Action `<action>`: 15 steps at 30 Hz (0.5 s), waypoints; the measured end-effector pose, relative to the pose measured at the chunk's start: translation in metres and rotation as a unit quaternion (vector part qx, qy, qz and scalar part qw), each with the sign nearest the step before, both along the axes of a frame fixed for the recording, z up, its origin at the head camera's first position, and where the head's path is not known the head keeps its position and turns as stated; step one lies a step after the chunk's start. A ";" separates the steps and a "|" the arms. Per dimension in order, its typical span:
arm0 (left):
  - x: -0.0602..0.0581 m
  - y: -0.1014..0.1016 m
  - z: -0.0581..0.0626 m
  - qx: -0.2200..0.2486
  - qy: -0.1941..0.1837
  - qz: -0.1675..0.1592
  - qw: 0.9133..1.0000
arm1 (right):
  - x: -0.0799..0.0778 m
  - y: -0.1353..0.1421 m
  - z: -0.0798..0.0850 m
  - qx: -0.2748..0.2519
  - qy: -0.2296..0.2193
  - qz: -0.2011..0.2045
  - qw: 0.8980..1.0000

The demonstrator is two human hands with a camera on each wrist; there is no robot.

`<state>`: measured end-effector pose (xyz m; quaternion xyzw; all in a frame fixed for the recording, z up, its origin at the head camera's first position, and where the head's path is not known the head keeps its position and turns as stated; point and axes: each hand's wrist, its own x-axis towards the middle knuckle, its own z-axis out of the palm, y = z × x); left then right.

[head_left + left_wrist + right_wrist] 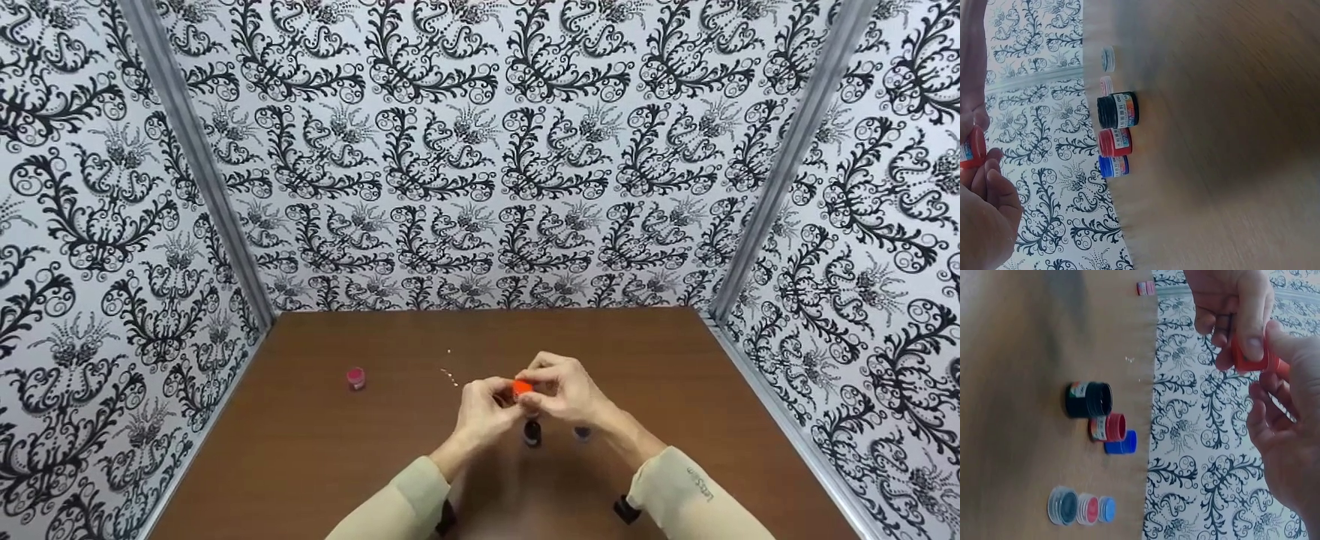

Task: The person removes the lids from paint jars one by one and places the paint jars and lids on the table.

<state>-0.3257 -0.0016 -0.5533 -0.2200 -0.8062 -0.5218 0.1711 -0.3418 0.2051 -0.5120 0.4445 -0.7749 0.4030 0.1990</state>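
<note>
Over the table, both hands hold a small orange-red paint jar [522,388]. My left hand [484,412] grips its body, the thumb lying across the side of the jar [1249,360] in the right wrist view. With thumb and fingers my right hand [574,394] pinches its top end, which is mostly covered. Below the hands stand a lidless black paint jar [1088,399], a lidless red paint jar [1108,427] and a blue paint jar [1121,442] in a row. Clear lids lie beside them: a dark-stained lid [1063,505], a pink-stained lid [1087,509] and a blue-stained lid [1107,509].
A pink-red jar [356,379] stands apart on the left of the brown table [315,450]. Small white flecks [450,376] lie near the table's middle. Patterned walls [465,150] with metal posts [202,165] enclose the back and sides.
</note>
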 end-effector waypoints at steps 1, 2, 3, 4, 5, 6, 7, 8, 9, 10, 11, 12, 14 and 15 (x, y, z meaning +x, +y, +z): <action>0.000 0.000 0.001 -0.003 0.002 -0.004 1.000 | -0.001 0.001 0.001 0.003 -0.008 0.014 1.000; 0.000 0.000 0.001 -0.005 0.003 -0.006 1.000 | -0.002 0.002 0.002 0.006 -0.021 0.027 0.999; 0.000 -0.001 0.002 -0.006 0.003 -0.010 1.000 | -0.002 0.003 0.003 0.010 -0.037 0.038 0.999; 0.001 -0.001 0.002 -0.006 0.003 -0.013 1.000 | -0.002 0.003 0.004 0.013 -0.054 0.046 0.997; 0.001 -0.001 0.002 -0.007 0.004 -0.015 1.000 | -0.002 0.004 0.004 0.016 -0.069 0.052 0.996; 0.001 -0.002 0.001 -0.006 0.003 -0.017 1.000 | -0.001 0.004 0.004 0.020 -0.082 0.056 0.995; 0.001 -0.002 0.001 -0.007 0.003 -0.019 1.000 | -0.001 0.004 0.004 0.023 -0.094 0.056 0.994; 0.001 -0.003 0.000 -0.007 0.002 -0.020 1.000 | -0.001 0.004 0.004 0.025 -0.104 0.057 0.993; 0.002 -0.003 0.000 -0.008 0.000 -0.020 1.000 | -0.001 0.004 0.003 0.026 -0.110 0.058 0.992; 0.002 -0.003 -0.001 -0.009 0.001 -0.020 1.000 | -0.001 0.005 0.002 0.026 -0.114 0.054 0.992; 0.002 -0.003 -0.001 -0.009 -0.001 -0.020 1.000 | -0.001 0.005 0.001 0.028 -0.111 0.046 0.992; 0.003 -0.003 -0.001 -0.009 -0.003 -0.021 1.000 | -0.001 0.005 0.000 0.029 -0.105 0.033 0.993; 0.003 -0.003 -0.001 -0.004 -0.004 -0.020 1.000 | 0.000 0.005 -0.001 0.023 -0.094 0.002 0.995; 0.003 -0.002 0.000 -0.001 -0.004 -0.018 1.000 | 0.000 0.004 0.000 0.019 -0.084 -0.018 0.996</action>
